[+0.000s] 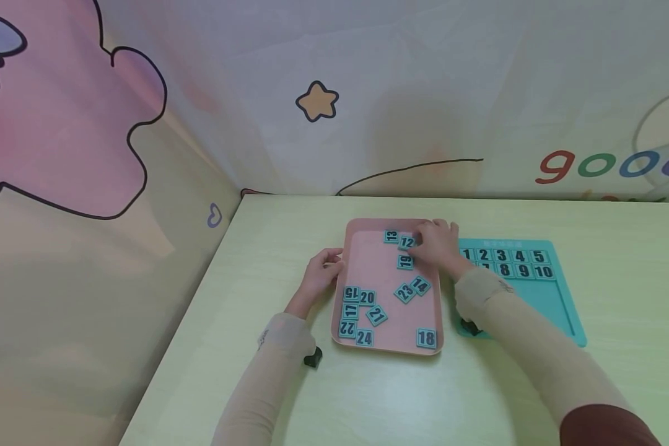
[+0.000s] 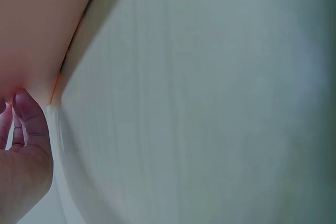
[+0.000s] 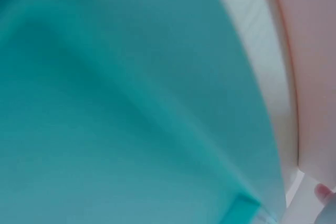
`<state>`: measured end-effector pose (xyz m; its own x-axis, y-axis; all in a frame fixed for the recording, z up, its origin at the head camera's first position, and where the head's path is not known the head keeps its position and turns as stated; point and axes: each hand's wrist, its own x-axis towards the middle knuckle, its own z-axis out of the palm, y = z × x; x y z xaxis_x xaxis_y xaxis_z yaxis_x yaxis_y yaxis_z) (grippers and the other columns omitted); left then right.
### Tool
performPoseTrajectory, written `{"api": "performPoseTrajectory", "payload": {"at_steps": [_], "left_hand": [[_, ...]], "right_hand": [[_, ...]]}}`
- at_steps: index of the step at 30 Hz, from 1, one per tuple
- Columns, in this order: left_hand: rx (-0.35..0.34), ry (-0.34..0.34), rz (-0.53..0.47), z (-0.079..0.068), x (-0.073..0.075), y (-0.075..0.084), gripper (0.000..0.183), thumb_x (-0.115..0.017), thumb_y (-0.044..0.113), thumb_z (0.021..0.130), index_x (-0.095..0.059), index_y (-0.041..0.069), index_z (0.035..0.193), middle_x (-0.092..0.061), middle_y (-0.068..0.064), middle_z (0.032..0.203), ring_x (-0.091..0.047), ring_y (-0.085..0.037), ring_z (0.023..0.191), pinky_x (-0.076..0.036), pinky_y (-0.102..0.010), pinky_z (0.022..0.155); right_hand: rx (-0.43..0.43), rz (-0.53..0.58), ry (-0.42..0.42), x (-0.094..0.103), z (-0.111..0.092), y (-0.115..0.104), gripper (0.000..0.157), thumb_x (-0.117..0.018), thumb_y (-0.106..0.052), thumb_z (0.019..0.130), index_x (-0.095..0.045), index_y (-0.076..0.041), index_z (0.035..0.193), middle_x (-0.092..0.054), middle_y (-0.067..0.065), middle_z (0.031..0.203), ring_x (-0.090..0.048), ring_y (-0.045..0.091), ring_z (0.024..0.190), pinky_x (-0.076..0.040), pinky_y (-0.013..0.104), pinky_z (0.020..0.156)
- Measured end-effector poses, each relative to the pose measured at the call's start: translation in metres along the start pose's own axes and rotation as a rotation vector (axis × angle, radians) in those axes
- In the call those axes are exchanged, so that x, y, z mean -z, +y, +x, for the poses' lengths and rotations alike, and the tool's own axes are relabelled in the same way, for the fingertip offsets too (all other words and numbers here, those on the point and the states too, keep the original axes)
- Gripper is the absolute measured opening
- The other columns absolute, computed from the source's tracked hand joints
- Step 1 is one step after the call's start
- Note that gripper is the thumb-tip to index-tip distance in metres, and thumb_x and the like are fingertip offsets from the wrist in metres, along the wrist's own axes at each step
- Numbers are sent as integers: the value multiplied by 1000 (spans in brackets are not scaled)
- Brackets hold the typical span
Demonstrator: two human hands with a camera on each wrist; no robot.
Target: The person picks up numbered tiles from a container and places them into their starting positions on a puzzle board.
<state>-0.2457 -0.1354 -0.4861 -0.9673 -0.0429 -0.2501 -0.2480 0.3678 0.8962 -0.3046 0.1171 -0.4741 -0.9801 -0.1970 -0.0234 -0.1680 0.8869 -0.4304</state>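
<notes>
A pink tray [image 1: 373, 266] holds several loose blue number tiles. Over its upper right part, my right hand [image 1: 437, 244] pinches the 12 tile [image 1: 406, 243] between thumb and fingers. Close by lie the 13 tile [image 1: 391, 236] and the 19 tile [image 1: 404, 262]. My left hand [image 1: 319, 272] grips the tray's left edge; the left wrist view shows its thumb [image 2: 32, 116] against the tray's side. Right of the tray lies a teal board [image 1: 541, 303] with tiles 1 to 5 in its top row and more below, partly hidden by my right arm.
Lower in the tray are the 23 tile [image 1: 405, 292], the 14 tile [image 1: 420, 285], the 18 tile [image 1: 426, 338] and a cluster at left around the 20 tile [image 1: 367, 298]. A printed cloth wall [image 1: 412, 80] rises behind the pale table [image 1: 379, 402].
</notes>
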Motion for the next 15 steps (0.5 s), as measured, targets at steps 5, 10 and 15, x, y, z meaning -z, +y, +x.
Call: {"api": "performPoseTrajectory", "payload": {"at_steps": [5, 10, 15], "left_hand": [[1, -2, -4, 0, 0, 0, 32, -53, 19, 87, -52, 16, 120, -52, -5, 104, -52, -15, 82, -46, -22, 74], [0, -6, -12, -1, -1, 2, 32, -53, 18, 87, -51, 15, 120, -51, -6, 105, -52, -15, 82, -46, -23, 74], [-8, -10, -23, -2, 0, 3, 33, -53, 16, 86, -52, 13, 120, -52, -7, 104, -52, -14, 78, -45, -21, 71]], "right_hand": [[35, 41, 43, 11, -8, 2, 32, -69, -32, 72, -63, -9, 93, -64, 9, 96, -34, 33, 117, -8, 57, 101], [92, 36, 72, 25, -19, 5, 29, -65, -23, 74, -64, -4, 95, -63, 13, 95, -46, 31, 101, -27, 51, 95], [124, 83, 89, 40, -32, 6, 19, -63, -17, 74, -62, -1, 86, -61, 17, 100, -47, 32, 98, -31, 52, 89]]}}
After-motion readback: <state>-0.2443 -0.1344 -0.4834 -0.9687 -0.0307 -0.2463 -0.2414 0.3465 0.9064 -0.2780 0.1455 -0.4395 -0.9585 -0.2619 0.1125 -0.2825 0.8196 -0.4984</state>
